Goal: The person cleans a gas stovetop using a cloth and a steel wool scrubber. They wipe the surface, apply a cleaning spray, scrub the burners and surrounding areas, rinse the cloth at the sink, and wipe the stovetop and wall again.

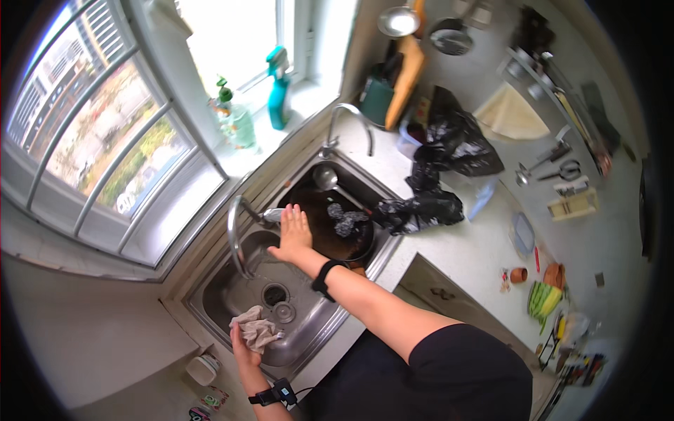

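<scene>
My right hand (295, 235) is at the lever (273, 214) of the curved metal faucet (235, 231), palm down with its fingers extended and holding nothing. My left hand (243, 345) holds a crumpled beige cloth (256, 329) over the lower left part of the stainless steel sink basin (310, 326). Between the hands, the basin floor shows a round drain (275, 294) and a metal strainer lid (284, 312). In the other basin lies a dark pan (316, 231) with a metal ladle (325, 178) and steel-wool scourers (345, 221).
A second thin faucet (352, 108) rises behind the far basin. Black plastic bags (429, 210) lie by its right edge. A pump bottle (237, 123) and a teal spray bottle (278, 92) stand on the windowsill. A white container (202, 370) sits beside my left hand.
</scene>
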`<state>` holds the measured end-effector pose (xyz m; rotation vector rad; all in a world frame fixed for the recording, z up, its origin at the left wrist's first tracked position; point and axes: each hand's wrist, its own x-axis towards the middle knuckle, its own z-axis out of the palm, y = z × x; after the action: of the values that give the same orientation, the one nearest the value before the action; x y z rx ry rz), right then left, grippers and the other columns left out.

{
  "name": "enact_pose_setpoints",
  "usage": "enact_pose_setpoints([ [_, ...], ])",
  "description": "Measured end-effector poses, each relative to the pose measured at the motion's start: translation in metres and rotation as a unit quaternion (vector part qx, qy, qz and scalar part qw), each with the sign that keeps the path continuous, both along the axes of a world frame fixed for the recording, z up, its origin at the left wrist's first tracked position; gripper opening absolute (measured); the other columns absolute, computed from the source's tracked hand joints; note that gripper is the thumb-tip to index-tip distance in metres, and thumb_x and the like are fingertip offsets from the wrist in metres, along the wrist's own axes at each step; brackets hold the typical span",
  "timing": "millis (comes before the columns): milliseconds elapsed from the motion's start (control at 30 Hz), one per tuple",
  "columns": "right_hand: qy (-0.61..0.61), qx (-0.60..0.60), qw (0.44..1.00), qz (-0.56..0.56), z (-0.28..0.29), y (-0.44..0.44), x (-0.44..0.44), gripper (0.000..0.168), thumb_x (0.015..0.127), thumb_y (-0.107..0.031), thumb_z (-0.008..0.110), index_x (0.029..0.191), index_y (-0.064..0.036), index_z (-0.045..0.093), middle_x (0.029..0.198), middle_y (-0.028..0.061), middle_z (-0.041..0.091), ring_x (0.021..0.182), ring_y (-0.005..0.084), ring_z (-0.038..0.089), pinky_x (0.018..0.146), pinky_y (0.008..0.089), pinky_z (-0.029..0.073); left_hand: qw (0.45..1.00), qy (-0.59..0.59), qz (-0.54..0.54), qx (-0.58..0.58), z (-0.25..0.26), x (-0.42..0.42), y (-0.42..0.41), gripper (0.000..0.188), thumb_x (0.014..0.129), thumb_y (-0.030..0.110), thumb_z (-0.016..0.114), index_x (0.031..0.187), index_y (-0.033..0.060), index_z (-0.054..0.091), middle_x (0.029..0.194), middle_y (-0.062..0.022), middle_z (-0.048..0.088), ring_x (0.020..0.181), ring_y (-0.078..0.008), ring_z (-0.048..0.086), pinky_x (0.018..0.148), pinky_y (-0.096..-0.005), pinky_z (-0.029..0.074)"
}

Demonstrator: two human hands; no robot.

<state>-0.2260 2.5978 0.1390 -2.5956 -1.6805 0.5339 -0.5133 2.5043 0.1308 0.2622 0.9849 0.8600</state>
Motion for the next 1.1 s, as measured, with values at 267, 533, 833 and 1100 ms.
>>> enact_pose_setpoints([
  [267, 0.479, 0.183, 0.85, 0.118, -0.008, -0.122, -0.085, 0.069, 0.09, -0.055, 0.052, 0.128, 0.003, 0.049, 0.129, 0.0221, 0.055, 0.113, 0.0398, 0.055, 0.097, 0.0447, 0.043, 0.945, 0.103, -0.174, 0.258, 0.022, 0.01, -0.025, 0.037, 0.098, 0.04, 0.049, 0.116, 0.0073, 0.046, 0.109, -0.0078, 0.054, 0.097, -0.0204, 0.056, 0.083, -0.0348, 0.047],
  [533, 0.425, 0.246, 0.871, -0.009, 0.029, -0.262, -0.072, 0.045, 0.079, -0.044, 0.068, 0.089, -0.001, 0.061, 0.076, 0.0131, 0.065, 0.071, 0.0239, 0.062, 0.063, 0.0379, 0.046, 0.779, 0.176, -0.41, 0.441, 0.054, 0.04, -0.062, 0.052, 0.084, 0.03, 0.073, 0.124, 0.0058, 0.049, 0.124, -0.0135, 0.054, 0.107, -0.0235, 0.056, 0.089, -0.0375, 0.047],
  [833, 0.314, 0.402, 0.837, -0.197, 0.119, -0.458, -0.03, 0.042, 0.064, -0.035, 0.078, 0.078, -0.001, 0.059, 0.071, 0.0157, 0.063, 0.065, 0.0286, 0.06, 0.057, 0.0376, 0.046, 0.42, 0.201, -0.601, 0.65, 0.065, 0.15, -0.14, 0.072, 0.08, 0.036, 0.074, 0.131, -0.0029, 0.041, 0.117, -0.0236, 0.052, 0.106, -0.0298, 0.053, 0.087, -0.0386, 0.046],
  [1100, 0.226, 0.533, 0.757, -0.304, 0.139, -0.7, -0.012, 0.028, 0.081, -0.024, 0.071, 0.092, -0.002, 0.057, 0.094, 0.0136, 0.066, 0.084, 0.027, 0.063, 0.071, 0.0349, 0.048, 0.513, -0.116, -0.713, 0.463, 0.09, 0.248, -0.368, 0.03, 0.087, 0.013, 0.056, 0.111, 0.0043, 0.039, 0.098, -0.0055, 0.043, 0.088, -0.0138, 0.042, 0.08, -0.0278, 0.037],
])
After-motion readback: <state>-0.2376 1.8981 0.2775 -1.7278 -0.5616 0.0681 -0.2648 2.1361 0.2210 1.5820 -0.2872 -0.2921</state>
